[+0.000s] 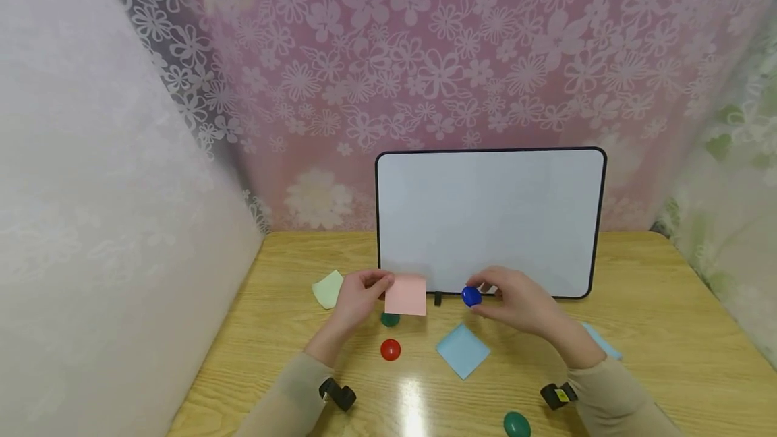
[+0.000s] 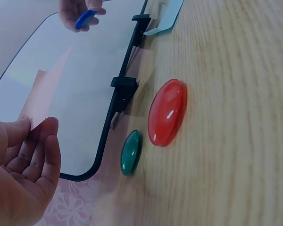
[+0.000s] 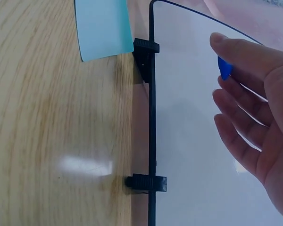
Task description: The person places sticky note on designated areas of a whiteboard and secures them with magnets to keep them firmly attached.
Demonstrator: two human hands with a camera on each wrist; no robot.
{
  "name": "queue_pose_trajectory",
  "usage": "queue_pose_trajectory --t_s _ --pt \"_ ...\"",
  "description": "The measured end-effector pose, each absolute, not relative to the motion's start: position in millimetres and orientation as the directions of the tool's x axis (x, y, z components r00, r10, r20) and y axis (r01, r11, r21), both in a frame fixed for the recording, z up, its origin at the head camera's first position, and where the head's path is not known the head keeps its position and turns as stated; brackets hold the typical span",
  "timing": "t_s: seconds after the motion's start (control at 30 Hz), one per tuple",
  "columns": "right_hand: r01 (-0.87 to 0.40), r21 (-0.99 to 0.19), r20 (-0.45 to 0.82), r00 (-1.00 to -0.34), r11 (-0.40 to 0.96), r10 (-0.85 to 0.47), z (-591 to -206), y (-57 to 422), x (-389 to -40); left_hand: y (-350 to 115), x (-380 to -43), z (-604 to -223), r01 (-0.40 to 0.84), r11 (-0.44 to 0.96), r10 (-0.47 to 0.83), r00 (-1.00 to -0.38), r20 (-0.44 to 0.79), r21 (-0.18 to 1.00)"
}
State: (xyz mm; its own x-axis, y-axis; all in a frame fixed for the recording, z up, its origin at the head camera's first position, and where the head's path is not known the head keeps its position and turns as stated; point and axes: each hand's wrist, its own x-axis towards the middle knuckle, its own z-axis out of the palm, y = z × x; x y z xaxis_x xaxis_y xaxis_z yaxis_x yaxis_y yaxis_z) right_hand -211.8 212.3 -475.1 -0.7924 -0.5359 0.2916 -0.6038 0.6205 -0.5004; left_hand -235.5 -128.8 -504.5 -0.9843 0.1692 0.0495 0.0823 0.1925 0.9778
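Between thumb and fingers, my left hand point(image 1: 359, 299) pinches a pink sticky note point(image 1: 406, 295) by its left edge, in front of the lower left of a whiteboard point(image 1: 485, 221). My right hand point(image 1: 516, 299) holds a round blue magnet point(image 1: 471, 296) between thumb and fingertips, close to the board's bottom edge. In the left wrist view the pink note point(image 2: 42, 94) hangs tilted from the left fingertips. The right wrist view shows the blue magnet point(image 3: 224, 68) partly hidden by the thumb.
A red magnet point(image 1: 390, 349) and a green magnet point(image 1: 390, 319) lie below the pink note. Another green magnet point(image 1: 517, 424) is near the front. Blue sticky notes point(image 1: 463, 351) and a pale green note point(image 1: 328, 289) lie on the wooden table point(image 1: 255, 356). Black clips point(image 2: 125, 82) support the board.
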Motion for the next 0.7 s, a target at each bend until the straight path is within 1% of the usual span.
queue_pose_trajectory --t_s 0.33,0.53,0.7 --pt "-0.623 -0.443 0.389 -0.782 0.645 -0.488 -473.4 200.2 -219.4 -121.8 -248.8 -497.9 0.072 0.212 0.167 -0.985 0.036 0.975" --pt "-0.616 -0.439 0.436 -0.783 0.654 -0.445 -474.8 193.0 -224.7 -118.0 -250.7 -492.9 0.090 0.230 0.155 -0.986 0.055 0.969" --pt "-0.628 -0.421 0.472 -0.768 0.655 -0.432 -473.4 188.8 -228.9 -115.8 -251.4 -490.0 0.085 0.262 0.133 -0.990 0.051 0.961"
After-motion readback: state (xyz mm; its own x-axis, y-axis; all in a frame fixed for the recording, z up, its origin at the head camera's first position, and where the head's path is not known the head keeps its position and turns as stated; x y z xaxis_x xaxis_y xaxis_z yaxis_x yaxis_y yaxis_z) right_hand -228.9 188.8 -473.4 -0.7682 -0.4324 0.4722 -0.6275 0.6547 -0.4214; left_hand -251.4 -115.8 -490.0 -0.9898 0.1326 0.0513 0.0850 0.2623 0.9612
